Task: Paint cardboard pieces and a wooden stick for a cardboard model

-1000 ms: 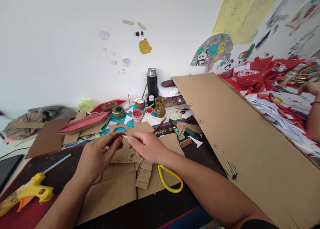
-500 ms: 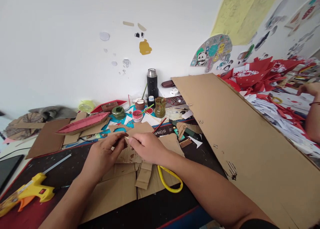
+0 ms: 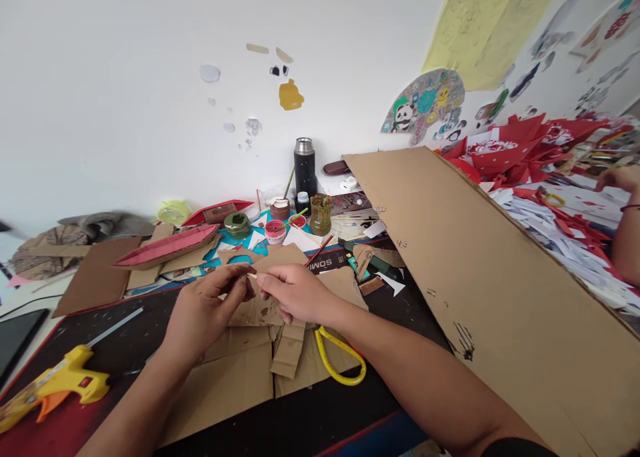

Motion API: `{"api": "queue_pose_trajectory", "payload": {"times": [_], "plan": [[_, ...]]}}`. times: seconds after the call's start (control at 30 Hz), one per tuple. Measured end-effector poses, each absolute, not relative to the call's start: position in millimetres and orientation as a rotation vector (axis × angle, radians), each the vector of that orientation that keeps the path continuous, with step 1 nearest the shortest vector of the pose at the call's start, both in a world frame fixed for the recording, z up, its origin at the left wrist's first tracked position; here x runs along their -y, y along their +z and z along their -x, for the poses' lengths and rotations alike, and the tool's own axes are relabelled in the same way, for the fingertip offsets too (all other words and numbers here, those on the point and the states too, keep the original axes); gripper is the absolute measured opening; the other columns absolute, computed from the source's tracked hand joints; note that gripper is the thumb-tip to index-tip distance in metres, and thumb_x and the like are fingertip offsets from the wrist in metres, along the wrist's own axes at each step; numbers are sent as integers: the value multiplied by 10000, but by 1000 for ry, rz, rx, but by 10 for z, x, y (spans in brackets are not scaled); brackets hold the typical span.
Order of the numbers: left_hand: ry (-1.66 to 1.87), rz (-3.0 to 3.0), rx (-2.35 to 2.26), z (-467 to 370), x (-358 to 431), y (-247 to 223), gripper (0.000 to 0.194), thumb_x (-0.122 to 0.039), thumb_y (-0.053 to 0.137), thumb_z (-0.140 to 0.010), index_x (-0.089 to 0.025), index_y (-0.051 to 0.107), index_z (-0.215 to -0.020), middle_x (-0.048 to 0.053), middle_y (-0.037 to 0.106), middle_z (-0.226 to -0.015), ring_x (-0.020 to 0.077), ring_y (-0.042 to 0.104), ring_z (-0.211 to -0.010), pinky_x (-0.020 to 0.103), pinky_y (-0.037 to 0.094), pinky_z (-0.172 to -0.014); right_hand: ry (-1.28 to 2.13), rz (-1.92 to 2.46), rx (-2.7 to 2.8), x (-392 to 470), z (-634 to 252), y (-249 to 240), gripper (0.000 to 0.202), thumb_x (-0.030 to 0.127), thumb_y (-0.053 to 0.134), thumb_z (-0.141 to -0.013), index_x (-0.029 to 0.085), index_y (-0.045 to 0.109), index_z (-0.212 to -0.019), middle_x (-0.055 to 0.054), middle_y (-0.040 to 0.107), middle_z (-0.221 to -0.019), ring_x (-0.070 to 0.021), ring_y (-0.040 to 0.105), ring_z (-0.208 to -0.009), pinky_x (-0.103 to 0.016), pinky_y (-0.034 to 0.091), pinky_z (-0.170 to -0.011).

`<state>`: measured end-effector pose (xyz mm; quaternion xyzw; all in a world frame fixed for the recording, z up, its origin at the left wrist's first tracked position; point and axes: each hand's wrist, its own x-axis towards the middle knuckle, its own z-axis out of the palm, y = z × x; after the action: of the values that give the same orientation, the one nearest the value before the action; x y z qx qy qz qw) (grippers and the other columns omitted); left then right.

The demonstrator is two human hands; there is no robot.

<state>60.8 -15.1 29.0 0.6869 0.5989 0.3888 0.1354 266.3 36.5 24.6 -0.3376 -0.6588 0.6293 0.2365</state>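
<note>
My left hand [image 3: 203, 310] is closed in a pinch, thumb against fingers, its fingertips darkly smudged. My right hand [image 3: 299, 294] has thumb and forefinger pressed on a thin pale stick-like piece [image 3: 253, 275], whose other end reaches the left fingertips. Most of that piece is hidden by the fingers, so its kind cannot be made out. Both hands are above stained cardboard pieces [image 3: 235, 370] on the dark mat. A folded cardboard strip [image 3: 289, 354] lies below the right hand. Just under the right forearm shows a yellow loop handle [image 3: 343, 377].
A yellow glue gun [image 3: 70, 377] lies at left, and a pink-lined cardboard boat [image 3: 170, 247] behind it. Paint jars [image 3: 275, 230] and a black thermos [image 3: 305, 167] stand at the back. A large cardboard sheet [image 3: 490, 270] leans at right; beyond it is another person's arm [image 3: 627, 224].
My right hand has shifted very slightly, and its lower fingers have loosened downward. A little more of the pale piece shows between the hands. The left hand barely moves.
</note>
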Motion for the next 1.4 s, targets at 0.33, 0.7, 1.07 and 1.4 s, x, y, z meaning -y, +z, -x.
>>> {"api": "queue_pose_trajectory", "payload": {"times": [0.33, 0.7, 1.07, 1.4], "plan": [[1237, -1567, -1492, -685, 166, 389, 267, -500, 757, -920, -233, 773, -930, 4, 792, -703, 195, 743, -626, 317, 650, -685, 1995, 835, 1579, -350, -2670, 399, 345, 264, 564, -1142, 207, 588, -803, 118, 411, -528, -77, 479, -354, -185, 383, -384], [1315, -1177, -1244, -651, 128, 293, 444, -622, 962, -778, -204, 863, -889, 82, 852, -826, 231, 787, -704, 348, 698, -698, 2051, 782, 1450, -342, -2682, 430, 369, 317, 591, -1141, 214, 568, -787, 124, 382, -523, -73, 399, -360, -194, 428, -403], [1231, -1774, -1699, -623, 198, 315, 325, -540, 725, -940, -290, 878, -1080, 32, 908, -888, 257, 870, -798, 342, 701, -796, 2037, 822, 1464, -358, -2673, 391, 408, 372, 581, -1156, 220, 563, -778, 131, 365, -473, -82, 420, -333, -202, 401, -394], [1188, -2078, -1811, -626, 179, 304, 253, -475, 656, -950, -328, 841, -1040, 27, 911, -958, 276, 862, -842, 355, 672, -855, 1953, 885, 1578, -357, -2665, 344, 394, 360, 585, -1161, 203, 590, -800, 122, 411, -505, -70, 498, -356, -172, 376, -406]]}}
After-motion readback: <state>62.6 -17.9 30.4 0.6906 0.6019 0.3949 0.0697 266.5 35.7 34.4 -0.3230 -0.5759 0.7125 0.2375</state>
